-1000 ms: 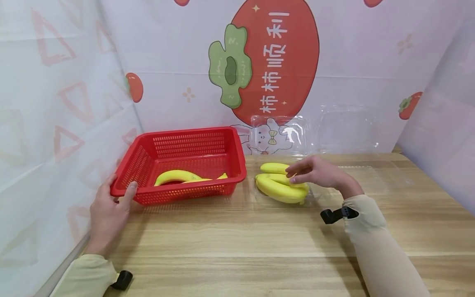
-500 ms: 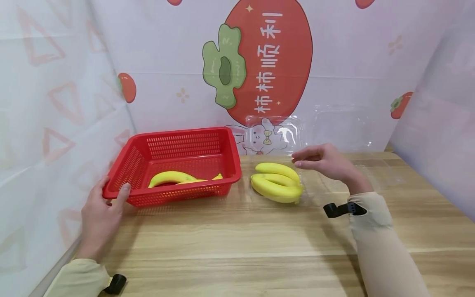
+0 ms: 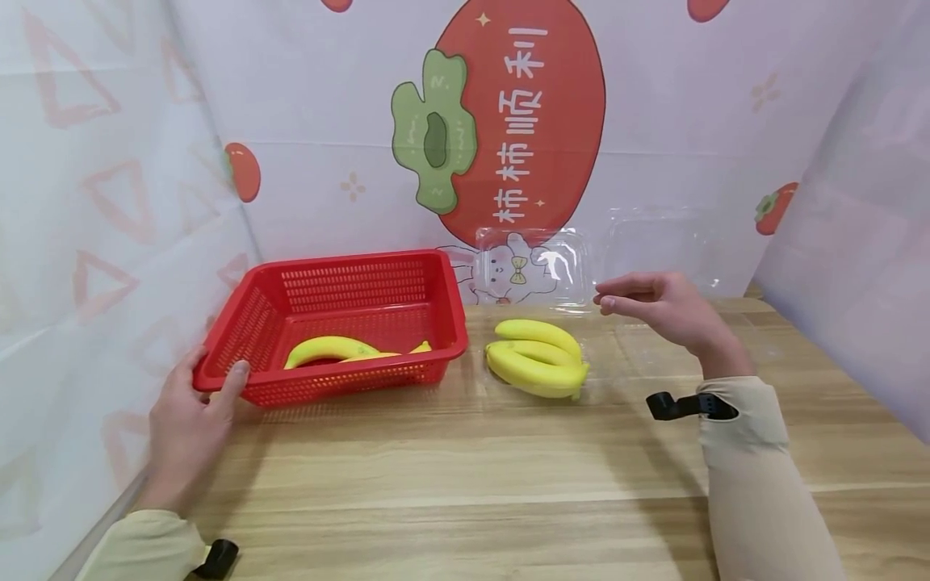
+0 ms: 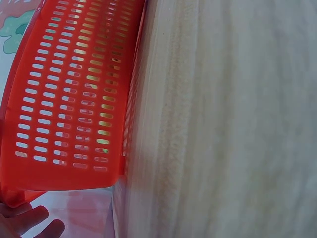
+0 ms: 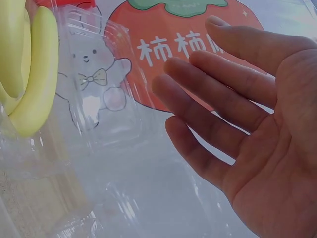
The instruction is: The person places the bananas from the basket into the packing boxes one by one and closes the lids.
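My left hand (image 3: pixel 190 428) grips the front left corner of a red perforated plastic basket (image 3: pixel 349 374), thumb over the rim. Inside the basket lie bananas (image 3: pixel 330 349), partly hidden by its front wall. To the right of the basket, yellow bananas (image 3: pixel 538 371) sit together in a clear plastic box whose raised lid (image 3: pixel 534 266) leans toward the back wall. My right hand (image 3: pixel 672 315) hovers to the right of those bananas, apart from them. In the right wrist view its fingers (image 5: pixel 208 99) are loosely extended and the palm holds nothing.
A second clear box with its lid (image 3: pixel 657 250) raised stands at the back right, partly behind my right hand. The wooden table (image 3: pixel 450 484) runs along the front. Printed cloth walls (image 3: pixel 312 97) enclose the left, back and right sides.
My right hand has moved away from the bananas, rightward and slightly back, leaving them in the clear box. My left hand keeps its grip on the basket. The head view has shifted a little.
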A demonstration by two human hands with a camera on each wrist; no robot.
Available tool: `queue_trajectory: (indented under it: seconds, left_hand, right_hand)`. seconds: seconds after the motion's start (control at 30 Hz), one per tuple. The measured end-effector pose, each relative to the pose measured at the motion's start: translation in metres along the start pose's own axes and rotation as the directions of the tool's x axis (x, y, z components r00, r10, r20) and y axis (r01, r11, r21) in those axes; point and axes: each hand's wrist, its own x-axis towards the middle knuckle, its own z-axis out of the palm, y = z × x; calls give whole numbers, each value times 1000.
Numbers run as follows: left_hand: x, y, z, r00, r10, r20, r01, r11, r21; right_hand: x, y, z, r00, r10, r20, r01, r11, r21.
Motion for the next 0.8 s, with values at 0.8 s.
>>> queue_trajectory:
  seconds: [0.8]
  left_hand:
    - [3,125,23,919,380,109,-377,925,-41]
  right_hand:
    - [13,-5,2,962,98,-254,-82,994,73]
